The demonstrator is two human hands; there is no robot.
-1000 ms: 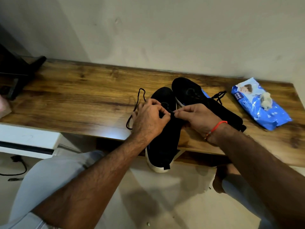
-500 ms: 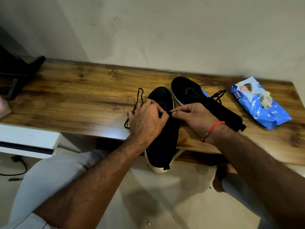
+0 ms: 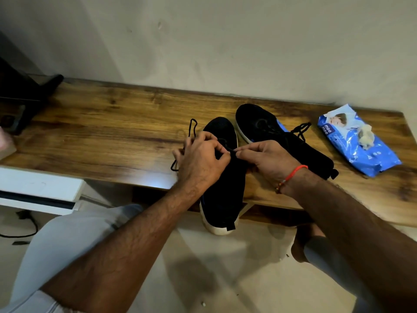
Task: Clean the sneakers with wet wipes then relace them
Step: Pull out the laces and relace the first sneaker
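Head view: relacing is in hand. The left hand [image 3: 200, 159] and right hand [image 3: 268, 158] pinch the thin black lace [image 3: 232, 152] over the near black fabric sneaker [image 3: 222, 181], six o'clock on the wooden bench [image 3: 112, 132]. Next comes threading an eyelet, I think.

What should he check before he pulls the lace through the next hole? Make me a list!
1. Right hand pinches the lace end: ok.
2. Left hand holds the near sneaker at the eyelets: ok.
3. Lace loose, loops lying on the wooden table: ok.
4. Sneaker steady: not ok, its heel hangs over the table edge.
5. Which eyelet comes next: cannot tell, hands hide them.
6. Far sneaker already laced: cannot tell.
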